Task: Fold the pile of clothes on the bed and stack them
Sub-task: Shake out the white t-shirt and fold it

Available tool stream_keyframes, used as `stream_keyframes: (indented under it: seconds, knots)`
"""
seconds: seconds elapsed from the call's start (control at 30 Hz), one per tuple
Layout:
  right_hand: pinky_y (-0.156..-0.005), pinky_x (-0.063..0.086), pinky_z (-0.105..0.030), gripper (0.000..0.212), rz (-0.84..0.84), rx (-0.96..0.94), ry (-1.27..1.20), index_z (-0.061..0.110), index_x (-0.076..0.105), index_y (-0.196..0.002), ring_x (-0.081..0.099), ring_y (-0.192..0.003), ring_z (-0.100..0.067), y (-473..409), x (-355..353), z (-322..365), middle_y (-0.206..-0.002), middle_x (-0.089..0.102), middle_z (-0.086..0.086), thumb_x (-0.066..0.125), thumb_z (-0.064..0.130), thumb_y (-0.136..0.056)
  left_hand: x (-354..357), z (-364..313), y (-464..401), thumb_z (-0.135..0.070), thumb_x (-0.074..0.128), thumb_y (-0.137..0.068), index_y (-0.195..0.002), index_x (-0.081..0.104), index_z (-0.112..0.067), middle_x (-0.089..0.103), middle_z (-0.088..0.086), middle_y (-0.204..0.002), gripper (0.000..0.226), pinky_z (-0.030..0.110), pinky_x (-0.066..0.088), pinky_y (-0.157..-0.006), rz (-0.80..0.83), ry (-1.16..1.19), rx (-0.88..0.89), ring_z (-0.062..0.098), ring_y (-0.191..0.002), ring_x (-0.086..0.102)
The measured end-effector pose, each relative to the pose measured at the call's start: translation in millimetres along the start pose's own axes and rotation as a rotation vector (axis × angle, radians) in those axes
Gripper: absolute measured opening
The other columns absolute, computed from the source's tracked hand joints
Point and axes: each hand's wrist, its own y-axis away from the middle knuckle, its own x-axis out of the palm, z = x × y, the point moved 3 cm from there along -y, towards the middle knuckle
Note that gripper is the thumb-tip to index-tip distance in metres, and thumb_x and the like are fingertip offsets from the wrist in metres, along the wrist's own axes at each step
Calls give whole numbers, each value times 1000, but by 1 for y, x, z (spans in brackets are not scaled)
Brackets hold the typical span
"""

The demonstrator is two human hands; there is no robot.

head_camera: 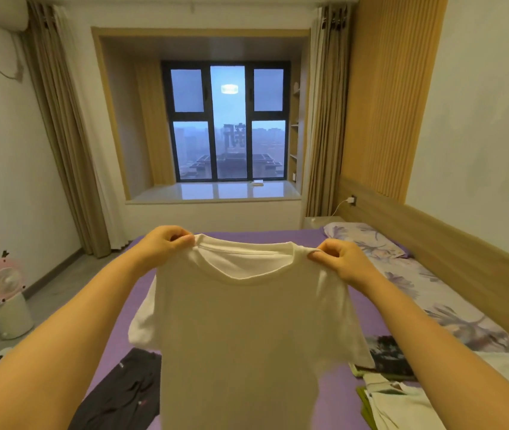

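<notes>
A white T-shirt (247,336) hangs spread out in front of me above the purple bed (333,398). My left hand (166,246) pinches its left shoulder beside the collar. My right hand (340,259) pinches the right shoulder. The shirt hangs straight down with both short sleeves drooping, and it hides the middle of the bed. A dark garment (122,395) lies crumpled on the bed at lower left. At lower right sits a heap of clothes (392,386) in white, green and a dark print.
A floral pillow (368,240) and floral bedding (451,308) run along the wooden headboard (464,252) on the right. A pink fan on a white stand (8,296) stands on the floor at left. A window bay and curtains lie beyond the bed.
</notes>
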Motion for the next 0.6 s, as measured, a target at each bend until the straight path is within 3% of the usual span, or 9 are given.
stream_keyframes:
  seconds: [0.1,0.17,0.27,0.37,0.5,0.6]
  knots:
    - [-57,41,-9,23,-34,-1,9,17,70,-83,56,-71,-4,-5,-7,-5,-77,64,8,58,34,-92,-4,2,10,-30,59,-93,-105,70,-21,71,-1,-100,18,30,53,-86,205,58,-23,14,-95,65]
    - [-62,39,-8,19,-78,-15,11,20,70,-95,55,-79,-1,-8,-8,-8,-86,64,12,54,31,-95,-5,6,13,-29,62,-91,-103,72,-19,72,1,-99,18,33,53,-89,217,46,-39,16,-95,66]
    - [-70,37,-5,20,-107,-48,18,22,66,-109,52,-91,-1,-13,-6,-10,-100,60,12,50,22,-98,1,13,12,-31,65,-89,-89,72,-14,71,5,-87,18,33,54,-80,72,49,-65,19,-83,65]
    - [-70,38,-2,19,-115,-56,0,24,65,-105,54,-90,2,-17,0,-13,-98,61,13,49,16,-98,11,20,11,-36,68,-86,-84,68,-13,68,1,-81,23,30,52,-71,-21,99,-91,16,-75,61]
    - [-66,39,-13,13,-164,-28,44,22,66,-100,53,-86,-8,-19,7,-23,-90,61,9,53,22,-96,20,28,12,-42,68,-84,-79,58,-11,58,2,-76,33,29,43,-66,-146,149,-121,16,-70,52]
    - [-61,38,-19,13,-250,-20,84,24,66,-95,53,-79,-11,-17,11,-28,-83,60,8,55,31,-95,24,31,18,-45,62,-88,-87,60,-11,57,2,-77,34,32,43,-68,-214,142,-91,17,-71,51]
